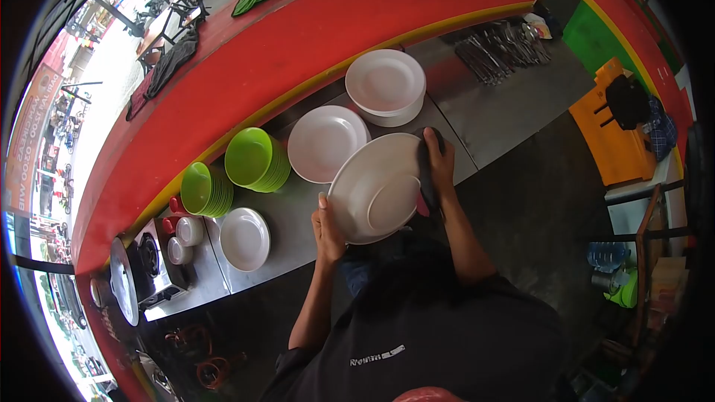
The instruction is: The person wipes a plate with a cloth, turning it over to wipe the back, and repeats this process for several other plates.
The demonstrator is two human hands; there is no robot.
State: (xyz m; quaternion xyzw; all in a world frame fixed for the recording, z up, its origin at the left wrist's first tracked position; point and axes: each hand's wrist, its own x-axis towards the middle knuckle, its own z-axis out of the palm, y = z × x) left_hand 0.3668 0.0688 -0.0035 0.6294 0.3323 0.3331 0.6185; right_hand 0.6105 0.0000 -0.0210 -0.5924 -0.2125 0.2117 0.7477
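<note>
A large white plate [350, 197] is held up tilted over the counter's near edge, its underside with a round foot ring facing me. My left hand [326, 232] grips its lower left rim. At the opposite rim, my right hand [440, 158] is closed on a dark cloth [427, 179] pressed against the plate; its fingertips are partly hidden. Just beyond stand white plates [324, 141] and a taller stack of white plates [385, 80]. Left of these are two stacks of green bowls [249, 158]. A smaller white plate [244, 240] lies nearer me.
The steel counter [514, 112] runs along a red wall [298, 37]. Many forks and spoons [503, 48] lie at its far right. Small white bowls [189, 231] and a gas stove [151, 257] occupy the left end. An orange table [614, 130] stands at right.
</note>
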